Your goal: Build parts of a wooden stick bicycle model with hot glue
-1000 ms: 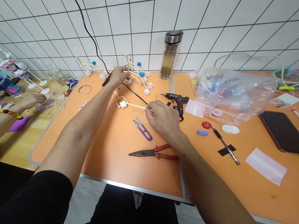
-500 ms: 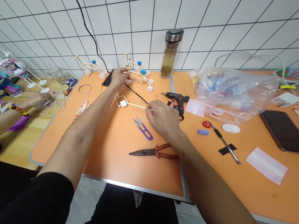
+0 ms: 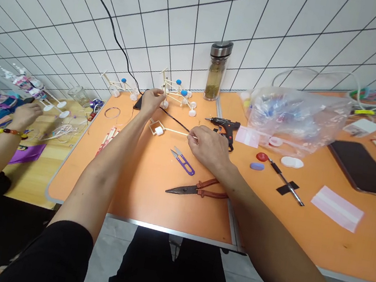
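Note:
My left hand (image 3: 151, 100) is stretched out to the back of the orange table (image 3: 137, 185), its fingers pinched on a stick of the wooden stick model with blue and white caps (image 3: 178, 95). My right hand (image 3: 209, 148) is closed on the end of a thin wooden stick. That stick runs left to a small square stick frame with a white cap (image 3: 158, 129) lying on the table. Purple thread snips (image 3: 182, 159) lie just in front of my right hand, and red-handled pliers (image 3: 197, 191) lie nearer to me.
A black glue gun (image 3: 224, 126) lies behind my right hand, near a glass jar (image 3: 216, 71) by the tiled wall. A plastic bag of caps (image 3: 289, 114), loose caps, a screwdriver (image 3: 285, 181) and a dark phone (image 3: 363, 168) lie right. Another person's hands (image 3: 15, 114) work at the left table.
My hands have kept their grips and hardly moved. The view has shifted a little. The other person's hands on the left have lifted toward the colourful object.

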Demonstrator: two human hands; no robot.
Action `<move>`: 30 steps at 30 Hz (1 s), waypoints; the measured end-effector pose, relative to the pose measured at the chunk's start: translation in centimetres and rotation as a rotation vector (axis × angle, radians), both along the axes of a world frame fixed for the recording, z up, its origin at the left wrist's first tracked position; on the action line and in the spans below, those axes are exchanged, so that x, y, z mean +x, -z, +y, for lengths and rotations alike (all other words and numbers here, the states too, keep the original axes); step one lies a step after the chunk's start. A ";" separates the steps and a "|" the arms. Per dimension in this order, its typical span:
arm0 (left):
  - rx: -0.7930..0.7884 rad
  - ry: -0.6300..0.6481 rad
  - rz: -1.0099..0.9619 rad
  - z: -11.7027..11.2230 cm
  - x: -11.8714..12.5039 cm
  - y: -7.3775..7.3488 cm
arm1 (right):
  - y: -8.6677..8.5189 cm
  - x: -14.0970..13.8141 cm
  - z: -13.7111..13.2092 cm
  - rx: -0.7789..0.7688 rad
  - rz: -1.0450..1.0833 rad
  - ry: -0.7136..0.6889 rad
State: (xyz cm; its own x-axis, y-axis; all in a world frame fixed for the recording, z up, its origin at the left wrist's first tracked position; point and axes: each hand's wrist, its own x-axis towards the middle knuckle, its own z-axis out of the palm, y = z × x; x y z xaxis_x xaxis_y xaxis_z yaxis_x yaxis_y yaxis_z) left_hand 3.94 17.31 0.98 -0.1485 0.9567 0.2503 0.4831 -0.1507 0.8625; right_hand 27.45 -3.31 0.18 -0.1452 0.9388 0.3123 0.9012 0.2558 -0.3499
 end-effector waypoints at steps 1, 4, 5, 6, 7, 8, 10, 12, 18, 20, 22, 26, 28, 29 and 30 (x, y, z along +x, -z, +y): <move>0.002 -0.015 -0.007 -0.2 -0.2 0.0 | 0.0 0.2 0.1 0.012 0.006 0.004; 0.000 -0.041 -0.060 -0.8 -0.4 0.2 | -0.1 0.9 0.6 0.036 0.038 0.031; 0.000 -0.044 -0.078 -0.9 -0.5 0.3 | -0.3 1.1 1.0 0.044 0.047 0.045; 0.003 -0.048 -0.096 -1.1 -0.5 0.4 | -0.4 1.3 1.4 0.055 0.050 0.056; 0.010 -0.053 -0.114 -1.2 -0.4 0.5 | -0.7 1.4 1.9 0.069 0.049 0.062; 0.023 -0.058 -0.130 -1.3 -0.3 0.6 | -0.9 1.5 2.6 0.084 0.044 0.065; 0.056 -0.061 -0.160 -1.3 -0.2 0.7 | -1.4 1.3 4.1 0.102 0.035 0.073; 0.082 -0.057 -0.175 -1.3 0.0 0.9 | -1.9 0.9 5.9 0.096 0.033 0.104; 0.101 -0.046 -0.147 -0.5 0.4 1.4 | -2.0 -0.4 10.6 0.108 0.045 0.143; 0.111 -0.031 -0.139 -0.2 0.4 1.7 | -1.6 -0.7 11.7 0.114 0.048 0.141; 0.119 -0.012 -0.130 0.3 0.4 2.0 | -1.3 -0.9 12.6 0.120 0.049 0.135; 0.133 0.010 -0.113 1.2 0.4 2.7 | -0.8 -1.4 13.9 0.136 0.059 0.116; 0.139 0.018 -0.102 1.5 0.3 2.9 | -0.7 -1.6 14.4 0.141 0.064 0.097; 0.143 0.022 -0.096 1.6 0.2 3.0 | -0.7 -1.8 14.5 0.144 0.066 0.088; 0.146 0.024 -0.089 1.7 0.2 3.0 | -0.7 -1.9 14.6 0.146 0.066 0.082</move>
State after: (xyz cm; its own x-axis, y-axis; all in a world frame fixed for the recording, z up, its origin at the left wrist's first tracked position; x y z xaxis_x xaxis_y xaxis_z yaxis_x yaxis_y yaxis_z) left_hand 4.12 19.06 -2.03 -0.1543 0.9148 0.3733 0.4003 -0.2876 0.8701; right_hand 25.60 11.34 0.89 -0.0448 0.8907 0.4524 0.8972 0.2350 -0.3738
